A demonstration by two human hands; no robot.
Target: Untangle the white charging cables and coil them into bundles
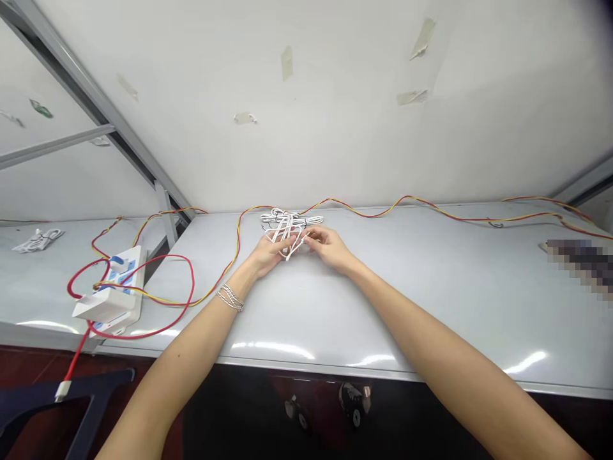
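Near the back wall, my left hand [272, 254] holds a looped white cable [287, 237], its thumb lying across the loops. Close beside it on the right, my right hand [330, 248] pinches a part of the same white cable between thumb and fingers. Behind both hands, more bundled white cable [313, 220] with dark ties lies on the grey shelf [335, 306]. A bracelet of thin strands circles my left wrist. My fingers partly hide the cable's ends.
At the left lies a white power strip [136, 275] with a white adapter [108, 305] and a looped red cable [193, 281]. A red and yellow wire [378, 214] runs along the back. Another white cable bundle [41, 240] sits far left; a blurred object [582, 262] lies right.
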